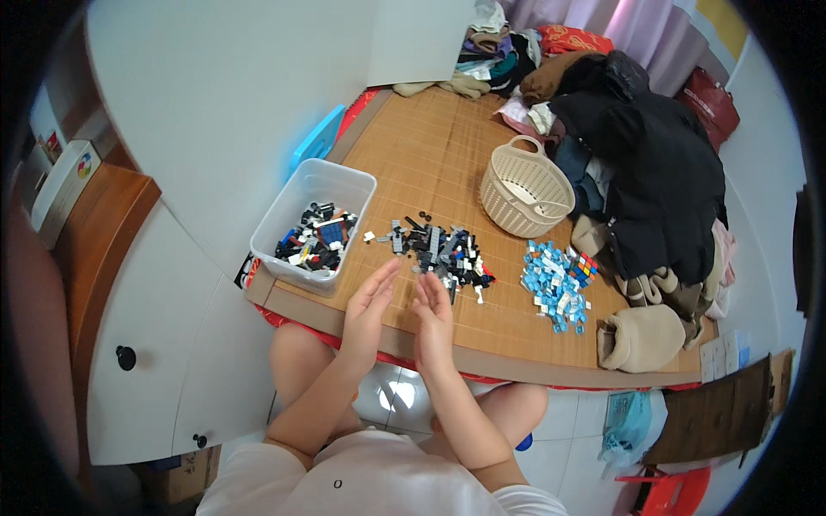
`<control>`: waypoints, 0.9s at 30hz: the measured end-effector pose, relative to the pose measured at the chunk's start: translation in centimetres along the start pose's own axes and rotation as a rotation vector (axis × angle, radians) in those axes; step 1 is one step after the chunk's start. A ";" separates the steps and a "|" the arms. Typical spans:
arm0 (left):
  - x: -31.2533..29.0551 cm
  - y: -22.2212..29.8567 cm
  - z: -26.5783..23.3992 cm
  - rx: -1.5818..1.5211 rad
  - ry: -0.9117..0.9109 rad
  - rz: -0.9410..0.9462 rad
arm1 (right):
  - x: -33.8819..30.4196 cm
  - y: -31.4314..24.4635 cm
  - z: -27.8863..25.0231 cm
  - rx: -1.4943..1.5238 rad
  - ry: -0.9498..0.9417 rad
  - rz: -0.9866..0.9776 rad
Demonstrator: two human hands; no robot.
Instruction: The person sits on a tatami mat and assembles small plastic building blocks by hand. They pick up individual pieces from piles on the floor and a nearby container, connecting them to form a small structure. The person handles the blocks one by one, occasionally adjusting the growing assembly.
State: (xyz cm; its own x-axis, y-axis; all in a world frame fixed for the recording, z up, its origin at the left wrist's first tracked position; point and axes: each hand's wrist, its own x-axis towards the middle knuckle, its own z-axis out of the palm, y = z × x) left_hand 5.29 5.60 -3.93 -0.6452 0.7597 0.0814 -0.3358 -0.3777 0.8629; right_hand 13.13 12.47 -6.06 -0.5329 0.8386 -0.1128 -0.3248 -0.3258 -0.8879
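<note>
My left hand (369, 311) and my right hand (434, 325) are raised near the front edge of the mat-covered bed (516, 351). Their palms face each other with a gap between, fingers stretched out, and nothing shows in either. Just beyond the fingertips lies a loose pile of black, grey and white toy bricks (437, 247), with a few red and blue pieces. To the left, a clear plastic bin (361, 196) holds more mixed bricks (311, 243). Off to the right spreads a pile of light-blue and white bricks (551, 279), a colourful puzzle cube (585, 269) at its edge.
A beige woven-look basket (525, 206) with handles stands behind the piles. Its neighbour is a heap of clothes with a black jacket (662, 163). A blue lid (317, 138) leans by the white cabinet (232, 103) at left. A beige furry item (644, 337) lies front right.
</note>
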 end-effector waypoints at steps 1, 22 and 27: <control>0.3 -1.0 0.1 0.000 -0.002 -0.026 | 0.2 0.4 -1.4 0.004 0.042 -0.012; 2.3 -8.1 1.8 -0.023 0.015 -0.493 | 3.8 0.3 -7.4 -0.270 0.197 0.028; 3.2 -9.0 2.4 -0.059 -0.016 -0.499 | 5.7 2.4 -8.8 -0.517 0.095 0.008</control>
State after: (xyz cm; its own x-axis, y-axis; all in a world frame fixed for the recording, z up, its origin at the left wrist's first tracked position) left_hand 7.88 12.65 -10.24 -0.3860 0.8631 -0.3257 -0.6391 0.0045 0.7691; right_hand 16.21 20.31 -12.76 -0.4530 0.8806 -0.1390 0.1201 -0.0942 -0.9883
